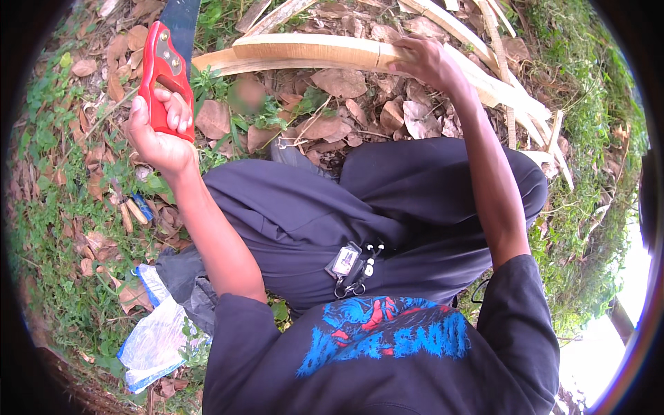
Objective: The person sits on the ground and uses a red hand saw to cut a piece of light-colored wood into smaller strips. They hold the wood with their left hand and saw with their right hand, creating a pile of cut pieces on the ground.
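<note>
My left hand (166, 128) is wrapped round the red handle of a hand saw (151, 66), its dark blade rising out of the top of the picture. To the right, my right hand (429, 66) has its fingers curled over a pale, slightly curved piece of wood (304, 50) near its right part. A thin dark line crosses that wood just left of my fingers. The piece rests across other wooden strips (221, 63) on the leafy ground, beyond my crossed legs. The saw blade stands left of the wood's left end, apart from it as far as I can see.
More pale strips (494, 90) lie in a heap at the upper right. Dry leaves (339, 83) and green weeds cover the ground. At lower left are a crumpled plastic bag (155, 339) and dark cloth (197, 297). A small blue object (142, 207) lies left of my knee (242, 187).
</note>
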Action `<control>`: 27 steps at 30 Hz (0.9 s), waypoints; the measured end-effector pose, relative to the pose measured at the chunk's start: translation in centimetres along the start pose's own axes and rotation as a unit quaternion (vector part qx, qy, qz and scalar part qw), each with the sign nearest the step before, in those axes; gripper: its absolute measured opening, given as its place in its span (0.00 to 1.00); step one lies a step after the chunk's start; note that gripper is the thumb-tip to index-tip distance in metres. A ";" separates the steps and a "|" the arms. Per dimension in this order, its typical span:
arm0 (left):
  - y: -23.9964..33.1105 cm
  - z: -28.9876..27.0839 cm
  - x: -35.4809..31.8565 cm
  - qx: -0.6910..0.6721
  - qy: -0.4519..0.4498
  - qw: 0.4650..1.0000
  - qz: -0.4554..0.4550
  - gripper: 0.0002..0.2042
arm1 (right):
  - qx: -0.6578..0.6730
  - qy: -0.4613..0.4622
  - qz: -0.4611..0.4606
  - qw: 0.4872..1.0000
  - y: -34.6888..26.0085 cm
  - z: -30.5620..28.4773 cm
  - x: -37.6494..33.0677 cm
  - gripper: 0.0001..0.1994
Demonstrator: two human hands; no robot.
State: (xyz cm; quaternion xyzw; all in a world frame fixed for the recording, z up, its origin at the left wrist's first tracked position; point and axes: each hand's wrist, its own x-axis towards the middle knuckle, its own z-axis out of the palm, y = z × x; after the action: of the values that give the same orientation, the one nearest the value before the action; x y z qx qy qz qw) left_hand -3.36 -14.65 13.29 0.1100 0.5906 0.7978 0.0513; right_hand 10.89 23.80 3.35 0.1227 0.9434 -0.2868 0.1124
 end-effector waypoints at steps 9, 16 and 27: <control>-0.7 2.1 -1.1 -0.035 -0.038 0.999 -0.014 0.18 | -0.006 0.114 0.024 0.993 1.0 1.0 1.4 0.32; -0.6 8.1 -4.3 -0.033 -0.031 0.997 -0.056 0.10 | -0.068 0.153 0.158 0.973 1.9 1.4 5.1 0.32; -1.9 12.1 -15.2 -0.056 -0.003 0.998 -0.026 0.15 | -0.269 0.271 -0.010 0.924 2.7 4.5 4.4 0.22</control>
State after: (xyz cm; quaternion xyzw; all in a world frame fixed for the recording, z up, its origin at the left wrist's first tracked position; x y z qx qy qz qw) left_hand 14.15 -6.06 13.14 0.0941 0.5472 0.8278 0.0804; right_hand 8.16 24.18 -2.89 0.1511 0.9807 0.0212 -0.1220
